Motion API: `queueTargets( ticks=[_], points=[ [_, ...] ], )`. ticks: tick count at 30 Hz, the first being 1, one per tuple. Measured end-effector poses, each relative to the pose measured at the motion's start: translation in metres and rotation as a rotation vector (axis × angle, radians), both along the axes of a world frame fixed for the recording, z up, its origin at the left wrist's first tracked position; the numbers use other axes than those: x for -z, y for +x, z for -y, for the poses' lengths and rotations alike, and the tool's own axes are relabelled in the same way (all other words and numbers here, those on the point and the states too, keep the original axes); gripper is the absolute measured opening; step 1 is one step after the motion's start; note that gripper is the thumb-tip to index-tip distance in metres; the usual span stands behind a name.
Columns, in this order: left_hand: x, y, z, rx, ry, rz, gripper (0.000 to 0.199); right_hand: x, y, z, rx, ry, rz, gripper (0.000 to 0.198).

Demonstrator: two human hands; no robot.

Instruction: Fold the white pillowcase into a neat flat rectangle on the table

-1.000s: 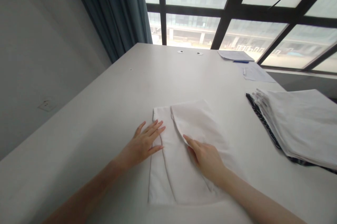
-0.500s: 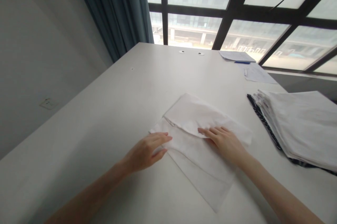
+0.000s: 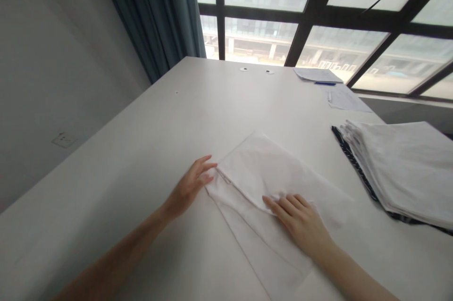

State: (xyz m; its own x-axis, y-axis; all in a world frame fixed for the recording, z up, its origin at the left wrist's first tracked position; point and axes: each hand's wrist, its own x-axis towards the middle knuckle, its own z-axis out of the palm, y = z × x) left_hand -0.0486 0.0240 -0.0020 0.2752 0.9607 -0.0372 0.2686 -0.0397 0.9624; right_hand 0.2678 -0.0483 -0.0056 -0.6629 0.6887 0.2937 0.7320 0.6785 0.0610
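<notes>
A folded white cloth [image 3: 244, 173] lies on the white table in front of me, its loose lower layers spreading toward my body. My right hand [image 3: 300, 218] is closed on the edge of the upper fold, fingers on top and thumb out of sight; small wrinkles gather by the fingertips. At the cloth's left corner is my left hand [image 3: 193, 183], open with its fingers apart. Its fingertips are close to the corner, and whether they touch it I cannot tell.
A stack of white cloths [image 3: 406, 169] with a dark striped fabric [image 3: 354, 164] under it lies at the right. Papers [image 3: 318, 75] and a blue pen [image 3: 324, 84] are at the far right corner. Beyond stand a blue curtain [image 3: 159, 13] and windows.
My right hand has moved toward me, and the upper fold of the cloth has shifted the same way. My left hand has moved off the cloth to its left corner, fingers more spread.
</notes>
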Motion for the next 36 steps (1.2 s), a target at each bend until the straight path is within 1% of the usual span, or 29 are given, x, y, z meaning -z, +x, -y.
queueTargets(
  ticks=[2,5,10,13,15,17,20,21,22,23,24,26,27,28,29,30,32,34,36],
  points=[
    [-0.004,0.001,0.001,0.020,0.023,-0.071,0.055,0.004,0.002,-0.001,0.008,-0.018,-0.001,0.036],
    [-0.009,0.003,0.004,0.019,0.032,-0.136,0.053,0.002,0.009,-0.011,-0.044,-0.018,0.002,0.035],
    [-0.013,0.007,0.002,-0.023,0.043,-0.118,0.046,-0.007,0.023,-0.032,-0.190,0.074,0.039,0.031],
    [-0.012,0.012,-0.009,-0.019,-0.035,-0.043,0.049,-0.009,0.029,-0.040,-0.245,0.140,0.064,0.028],
    [-0.012,0.017,-0.019,0.009,-0.111,0.015,0.056,-0.009,0.031,-0.044,-0.278,0.183,0.047,0.029],
    [-0.015,0.024,-0.031,0.043,-0.150,0.033,0.062,-0.009,0.030,-0.045,-0.304,0.215,0.007,0.028],
    [-0.018,0.033,-0.047,0.104,-0.159,-0.006,0.067,-0.008,0.030,-0.042,-0.288,0.187,-0.078,0.023],
    [-0.018,0.035,-0.051,0.128,-0.153,-0.021,0.067,-0.009,0.031,-0.040,-0.252,0.158,-0.121,0.024],
    [-0.017,0.037,-0.055,0.153,-0.143,-0.031,0.065,-0.010,0.034,-0.038,-0.185,0.131,-0.178,0.027],
    [-0.016,0.037,-0.057,0.174,-0.131,-0.038,0.061,-0.012,0.039,-0.035,-0.083,0.111,-0.250,0.031],
    [-0.014,0.037,-0.059,0.187,-0.120,-0.046,0.057,-0.014,0.045,-0.033,0.060,0.098,-0.336,0.033],
    [-0.009,0.034,-0.060,0.191,-0.115,-0.066,0.050,-0.019,0.063,-0.029,0.424,0.062,-0.515,0.034],
    [-0.006,0.033,-0.060,0.184,-0.122,-0.075,0.050,-0.021,0.073,-0.027,0.605,0.012,-0.592,0.035],
    [-0.004,0.032,-0.059,0.175,-0.128,-0.080,0.050,-0.022,0.082,-0.026,0.761,-0.070,-0.651,0.037],
    [-0.002,0.030,-0.058,0.167,-0.128,-0.083,0.051,-0.022,0.091,-0.024,0.877,-0.181,-0.691,0.039],
    [0.000,0.029,-0.057,0.163,-0.121,-0.081,0.051,-0.021,0.098,-0.022,0.954,-0.305,-0.714,0.040],
    [0.003,0.028,-0.056,0.154,-0.101,-0.072,0.051,-0.017,0.106,-0.018,1.019,-0.511,-0.722,0.042],
    [0.006,0.028,-0.056,0.144,-0.090,-0.057,0.052,-0.012,0.105,-0.014,1.032,-0.599,-0.720,0.045],
    [0.008,0.028,-0.056,0.133,-0.096,-0.035,0.053,-0.010,0.098,-0.010,1.033,-0.634,-0.726,0.048]
  ],
)
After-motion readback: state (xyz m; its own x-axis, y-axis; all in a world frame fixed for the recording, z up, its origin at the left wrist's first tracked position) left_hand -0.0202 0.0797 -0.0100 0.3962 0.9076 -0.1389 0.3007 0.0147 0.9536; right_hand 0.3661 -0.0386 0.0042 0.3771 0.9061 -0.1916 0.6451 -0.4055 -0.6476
